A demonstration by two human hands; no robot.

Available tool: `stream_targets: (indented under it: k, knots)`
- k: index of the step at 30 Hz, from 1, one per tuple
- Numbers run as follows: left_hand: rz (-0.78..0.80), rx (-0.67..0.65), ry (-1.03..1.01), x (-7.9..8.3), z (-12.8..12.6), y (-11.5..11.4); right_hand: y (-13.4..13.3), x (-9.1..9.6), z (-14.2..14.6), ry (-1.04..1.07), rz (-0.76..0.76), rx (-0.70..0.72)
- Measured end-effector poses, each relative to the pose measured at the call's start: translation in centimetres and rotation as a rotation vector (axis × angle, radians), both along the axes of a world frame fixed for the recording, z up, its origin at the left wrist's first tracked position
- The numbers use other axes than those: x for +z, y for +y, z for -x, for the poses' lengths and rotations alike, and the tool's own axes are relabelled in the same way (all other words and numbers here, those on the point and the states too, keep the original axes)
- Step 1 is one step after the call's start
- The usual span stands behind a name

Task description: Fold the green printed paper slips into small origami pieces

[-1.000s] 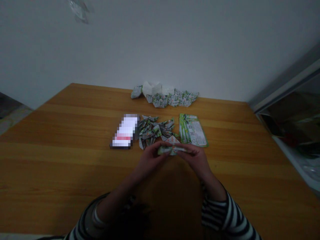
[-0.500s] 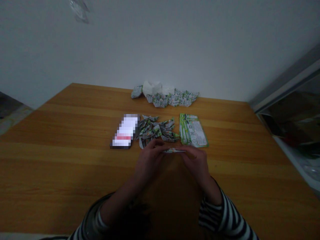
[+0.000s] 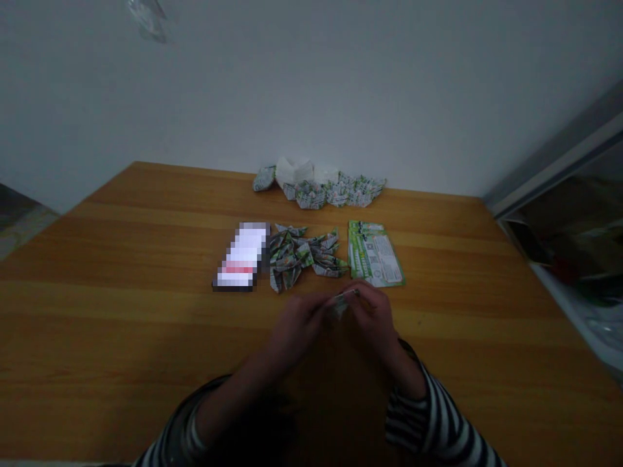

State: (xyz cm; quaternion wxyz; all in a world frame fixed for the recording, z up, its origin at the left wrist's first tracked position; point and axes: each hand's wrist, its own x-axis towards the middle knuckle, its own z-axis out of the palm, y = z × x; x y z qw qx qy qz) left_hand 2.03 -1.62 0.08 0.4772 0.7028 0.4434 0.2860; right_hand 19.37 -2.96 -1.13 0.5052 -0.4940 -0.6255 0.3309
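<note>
Paper piece (image 3: pixel 341 303) was pinched between fingertips of left hand (image 3: pixel 296 327) and right hand (image 3: pixel 374 318), just in front of folded pile (image 3: pixel 302 256) | folded row (image 3: pixel 335 192) lay behind pile | green sheets (image 3: pixel 374 256) beside pile were left flat

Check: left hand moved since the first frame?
Yes: the left hand has drawn back toward the person, its fingers now clear of the folded paper pile.

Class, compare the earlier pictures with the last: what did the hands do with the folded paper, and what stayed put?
The left hand and right hand drew closer, the folded paper between them now narrower, tilted up; neither let go. The folded pile and green sheets stayed put.
</note>
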Motion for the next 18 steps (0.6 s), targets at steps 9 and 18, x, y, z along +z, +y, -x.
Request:
stream_targets:
  k: [9,18]
  knots:
    - [0.4,-0.064,-0.341,0.44,-0.32,0.41,0.3,-0.66,-0.47,0.036,0.178,-0.005]
    - [0.5,-0.019,-0.49,0.45,-0.01,0.19,0.33,-0.52,-0.22,0.134,0.178,-0.07]
